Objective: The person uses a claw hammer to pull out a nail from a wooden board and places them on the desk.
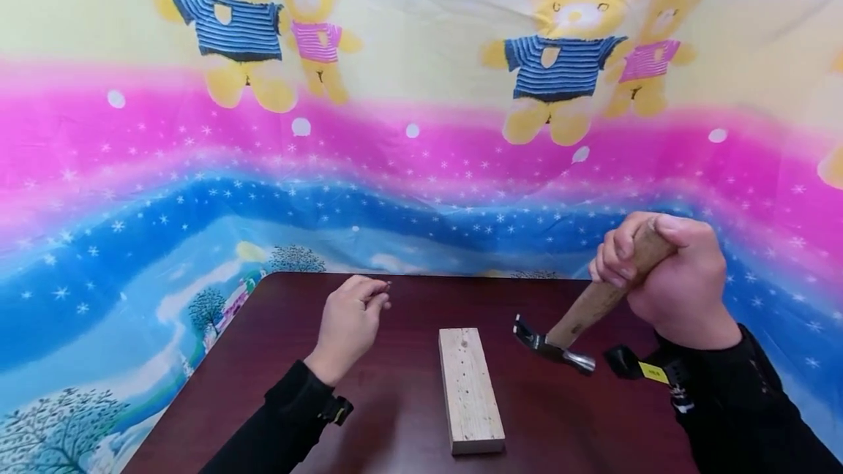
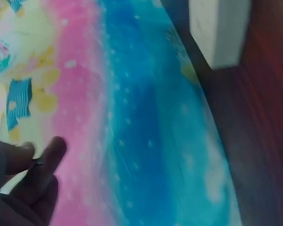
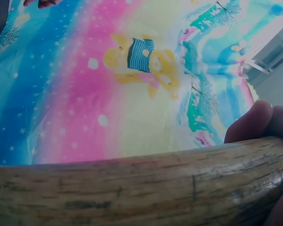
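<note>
My right hand [image 1: 685, 276] grips a claw hammer [image 1: 586, 309] by its wooden handle. The hammer's metal head hangs down, tilted, above the table and to the right of a wooden block [image 1: 470, 390]. Close up, the handle [image 3: 132, 188] fills the bottom of the right wrist view. My left hand [image 1: 349, 324] is raised to the left of the block, apart from it. Its thumb and fingers pinch a small dark nail-like piece [image 2: 38, 162], mostly hidden by the fingertips. Small dark spots dot the top of the block; whether they are holes or nail heads is unclear.
The dark red-brown table [image 1: 395, 357] carries the block, which lies lengthwise away from me. Behind and beside the table hangs a printed cloth [image 1: 408, 167] with bears and snowflakes. Black straps with devices [image 1: 337, 410] sit on both wrists.
</note>
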Demonstrator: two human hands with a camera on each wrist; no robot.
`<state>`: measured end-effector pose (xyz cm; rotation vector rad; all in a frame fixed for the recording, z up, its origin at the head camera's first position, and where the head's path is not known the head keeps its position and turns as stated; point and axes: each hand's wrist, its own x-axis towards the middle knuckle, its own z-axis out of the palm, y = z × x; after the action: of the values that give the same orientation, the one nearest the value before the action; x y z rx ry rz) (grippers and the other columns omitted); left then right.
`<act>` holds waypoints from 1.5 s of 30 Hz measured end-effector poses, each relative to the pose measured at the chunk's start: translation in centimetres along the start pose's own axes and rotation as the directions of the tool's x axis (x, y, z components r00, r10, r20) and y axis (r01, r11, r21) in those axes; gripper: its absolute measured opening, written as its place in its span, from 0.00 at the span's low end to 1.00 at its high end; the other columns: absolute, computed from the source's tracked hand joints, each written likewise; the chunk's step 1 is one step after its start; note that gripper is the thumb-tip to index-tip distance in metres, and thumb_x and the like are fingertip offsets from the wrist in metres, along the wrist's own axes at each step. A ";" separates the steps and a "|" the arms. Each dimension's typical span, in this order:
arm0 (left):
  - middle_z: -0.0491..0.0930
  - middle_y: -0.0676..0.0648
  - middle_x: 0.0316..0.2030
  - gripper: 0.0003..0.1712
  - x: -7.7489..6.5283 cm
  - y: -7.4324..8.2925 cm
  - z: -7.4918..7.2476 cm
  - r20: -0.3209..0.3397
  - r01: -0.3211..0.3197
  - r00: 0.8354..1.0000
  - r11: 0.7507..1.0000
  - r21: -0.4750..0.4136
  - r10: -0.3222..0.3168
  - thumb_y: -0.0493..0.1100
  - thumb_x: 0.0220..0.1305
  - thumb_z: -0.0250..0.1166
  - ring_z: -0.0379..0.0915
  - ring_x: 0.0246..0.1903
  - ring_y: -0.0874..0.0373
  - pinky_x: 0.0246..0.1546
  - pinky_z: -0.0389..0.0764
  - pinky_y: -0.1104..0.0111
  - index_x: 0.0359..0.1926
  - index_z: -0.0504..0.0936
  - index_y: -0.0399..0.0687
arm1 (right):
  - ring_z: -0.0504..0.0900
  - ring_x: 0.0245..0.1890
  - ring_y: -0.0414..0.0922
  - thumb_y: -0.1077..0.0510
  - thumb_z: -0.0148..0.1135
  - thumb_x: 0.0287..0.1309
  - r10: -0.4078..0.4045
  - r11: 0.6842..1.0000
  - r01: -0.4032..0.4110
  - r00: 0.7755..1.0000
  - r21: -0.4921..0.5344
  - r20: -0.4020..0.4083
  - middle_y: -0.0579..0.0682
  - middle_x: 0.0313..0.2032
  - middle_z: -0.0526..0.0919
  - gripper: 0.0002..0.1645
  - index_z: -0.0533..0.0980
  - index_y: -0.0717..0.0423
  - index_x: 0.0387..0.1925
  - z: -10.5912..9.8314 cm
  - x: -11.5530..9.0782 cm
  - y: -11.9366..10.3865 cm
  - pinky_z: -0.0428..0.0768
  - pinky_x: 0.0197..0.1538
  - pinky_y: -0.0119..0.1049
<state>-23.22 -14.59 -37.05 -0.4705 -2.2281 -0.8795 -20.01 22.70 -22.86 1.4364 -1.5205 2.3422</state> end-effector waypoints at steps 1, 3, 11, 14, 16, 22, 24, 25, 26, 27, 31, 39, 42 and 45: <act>0.79 0.53 0.33 0.08 -0.4 -0.4 -0.4 0.023 0.039 0.999 0.999 0.018 -0.040 0.32 0.65 0.67 0.79 0.31 0.64 0.28 0.76 0.71 0.45 0.87 0.41 | 0.60 0.18 0.51 0.59 0.07 0.64 0.003 1.000 -0.003 1.000 0.010 0.001 0.55 0.20 0.66 0.38 0.70 0.64 0.25 -0.3 -0.3 0.1 0.67 0.32 0.50; 0.79 0.54 0.33 0.08 -1.2 -1.3 -1.3 0.076 0.126 0.988 0.990 0.060 -0.131 0.34 0.66 0.67 0.77 0.31 0.65 0.28 0.76 0.70 0.46 0.87 0.44 | 0.60 0.18 0.51 0.59 0.06 0.64 0.008 0.999 -0.009 1.000 0.032 0.008 0.56 0.20 0.66 0.39 0.70 0.64 0.25 -0.8 -0.8 0.1 0.65 0.31 0.50; 0.83 0.54 0.32 0.04 -4.5 -5.3 -5.5 0.278 0.315 0.880 0.910 0.269 -0.386 0.39 0.62 0.69 0.77 0.30 0.60 0.35 0.79 0.59 0.37 0.89 0.48 | 0.60 0.20 0.52 0.58 0.00 0.63 0.039 0.988 -0.043 0.999 0.146 0.033 0.57 0.21 0.64 0.45 0.72 0.67 0.28 -2.1 -1.8 0.5 0.66 0.34 0.50; 0.79 0.55 0.23 0.06 -6.1 -7.2 -7.0 0.347 0.362 0.809 0.867 0.342 -0.474 0.38 0.57 0.69 0.72 0.22 0.60 0.31 0.76 0.60 0.24 0.86 0.48 | 0.60 0.21 0.53 0.59 -0.02 0.63 0.041 0.984 -0.048 0.998 0.172 0.044 0.58 0.22 0.64 0.46 0.71 0.68 0.28 -2.2 -1.8 0.9 0.67 0.35 0.51; 0.72 0.55 0.15 0.13 -7.2 -8.2 -7.9 0.402 0.376 0.749 0.838 0.396 -0.527 0.37 0.53 0.70 0.66 0.17 0.60 0.27 0.72 0.63 0.15 0.80 0.48 | 0.60 0.20 0.53 0.59 -0.03 0.62 0.042 0.985 -0.049 0.998 0.167 0.042 0.58 0.22 0.64 0.46 0.71 0.68 0.28 -2.2 -1.8 1.1 0.68 0.35 0.50; 0.71 0.52 0.08 0.17 -10.1 -9.5 -9.2 0.558 0.434 0.535 0.773 0.463 -0.635 0.36 0.50 0.72 0.70 0.12 0.56 0.21 0.72 0.65 0.09 0.78 0.45 | 0.59 0.19 0.52 0.60 -0.02 0.61 0.046 0.991 -0.050 0.998 0.128 0.038 0.57 0.22 0.64 0.45 0.71 0.67 0.28 -2.4 -1.7 2.0 0.66 0.34 0.50; 0.75 0.49 0.10 0.16 -10.7 -9.7 -9.4 0.598 0.468 0.464 0.754 0.462 -0.654 0.36 0.53 0.72 0.75 0.13 0.53 0.22 0.77 0.64 0.11 0.81 0.42 | 0.59 0.19 0.52 0.60 -0.02 0.62 0.040 0.990 -0.046 0.998 0.132 0.051 0.57 0.22 0.64 0.45 0.71 0.67 0.28 -2.5 -1.6 2.2 0.66 0.34 0.50; 0.76 0.48 0.11 0.16 -10.9 -9.8 -9.4 0.610 0.485 0.431 0.741 0.465 -0.665 0.36 0.54 0.72 0.76 0.14 0.53 0.22 0.79 0.63 0.12 0.81 0.41 | 0.59 0.20 0.52 0.60 -0.02 0.62 0.037 0.990 -0.044 0.998 0.134 0.057 0.57 0.22 0.64 0.45 0.71 0.67 0.29 -2.5 -1.5 2.4 0.66 0.35 0.50; 0.77 0.47 0.11 0.16 -11.2 -9.8 -9.4 0.617 0.496 0.408 0.731 0.469 -0.673 0.36 0.54 0.72 0.77 0.14 0.52 0.22 0.80 0.62 0.12 0.82 0.40 | 0.59 0.20 0.52 0.60 -0.02 0.63 0.036 0.990 -0.044 0.997 0.135 0.065 0.57 0.23 0.64 0.44 0.70 0.67 0.29 -2.5 -1.5 2.5 0.66 0.35 0.50; 0.77 0.46 0.12 0.16 -11.3 -9.9 -9.4 0.622 0.500 0.387 0.722 0.479 -0.681 0.36 0.55 0.72 0.77 0.15 0.52 0.22 0.81 0.62 0.13 0.82 0.40 | 0.60 0.20 0.52 0.60 -0.02 0.64 0.039 0.989 -0.049 0.997 0.138 0.069 0.57 0.23 0.64 0.44 0.70 0.67 0.29 -2.5 -1.4 2.6 0.67 0.36 0.50; 0.77 0.46 0.12 0.17 -11.6 -10.0 -9.2 0.624 0.490 0.360 0.710 0.506 -0.693 0.38 0.56 0.73 0.77 0.15 0.52 0.22 0.81 0.61 0.13 0.82 0.40 | 0.60 0.21 0.52 0.59 0.00 0.66 0.061 0.990 -0.068 0.996 0.124 0.066 0.57 0.24 0.64 0.43 0.70 0.65 0.30 -2.5 -1.5 2.4 0.68 0.38 0.50; 0.77 0.45 0.13 0.18 -11.9 -9.9 -9.0 0.600 0.488 0.380 0.704 0.516 -0.704 0.40 0.54 0.75 0.76 0.14 0.51 0.20 0.80 0.61 0.14 0.80 0.39 | 0.60 0.21 0.51 0.60 0.02 0.67 0.061 0.995 -0.065 0.996 0.074 0.060 0.56 0.24 0.65 0.41 0.70 0.64 0.29 -2.3 -1.6 2.3 0.66 0.37 0.49; 0.77 0.44 0.14 0.18 -11.9 -10.1 -9.0 0.587 0.482 0.371 0.690 0.541 -0.719 0.42 0.53 0.76 0.75 0.15 0.51 0.20 0.79 0.61 0.15 0.80 0.39 | 0.60 0.19 0.51 0.60 0.02 0.67 0.063 0.997 -0.065 0.997 0.049 0.045 0.56 0.22 0.65 0.41 0.70 0.64 0.28 -2.3 -1.6 2.3 0.67 0.36 0.49; 0.77 0.44 0.15 0.19 -11.8 -10.3 -8.9 0.581 0.475 0.361 0.680 0.559 -0.730 0.45 0.54 0.76 0.75 0.15 0.51 0.20 0.78 0.61 0.15 0.80 0.39 | 0.59 0.19 0.51 0.60 0.03 0.68 0.065 0.997 -0.066 0.997 0.028 0.028 0.56 0.22 0.65 0.40 0.70 0.63 0.28 -2.2 -1.7 2.4 0.68 0.35 0.50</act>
<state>-16.38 -29.05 -45.36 0.2801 -3.4332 -0.7035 -21.59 23.83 -25.99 1.4519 -1.5706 2.4011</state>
